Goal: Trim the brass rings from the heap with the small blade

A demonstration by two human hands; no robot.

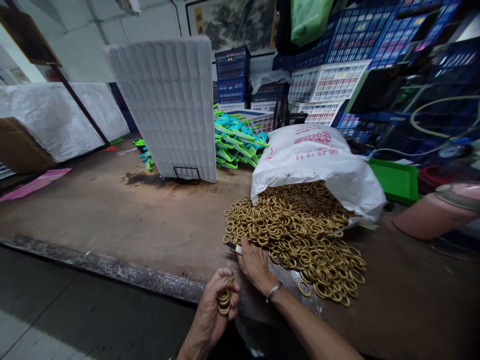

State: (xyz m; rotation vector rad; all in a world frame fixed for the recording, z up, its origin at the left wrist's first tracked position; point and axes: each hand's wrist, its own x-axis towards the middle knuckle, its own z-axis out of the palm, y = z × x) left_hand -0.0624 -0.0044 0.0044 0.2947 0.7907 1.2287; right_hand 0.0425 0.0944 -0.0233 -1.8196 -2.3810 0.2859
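A heap of brass rings (296, 230) spills from a white printed sack (315, 160) onto the brown worktable (123, 220). My left hand (215, 312) is closed round a small stack of brass rings (224, 300) near the table's front edge. My right hand (253, 262), a metal bangle on its wrist, rests palm down at the near edge of the heap, fingers bent on the rings; one fingertip is taped white. Whether it holds a ring is hidden.
A white gridded panel (168, 105) stands upright at the table's back on a wire stand. Green and blue plastic parts (236, 140) lie behind it. Stacked crates (326, 85), a green tray (395, 180) and a pink container (435, 212) sit at the right.
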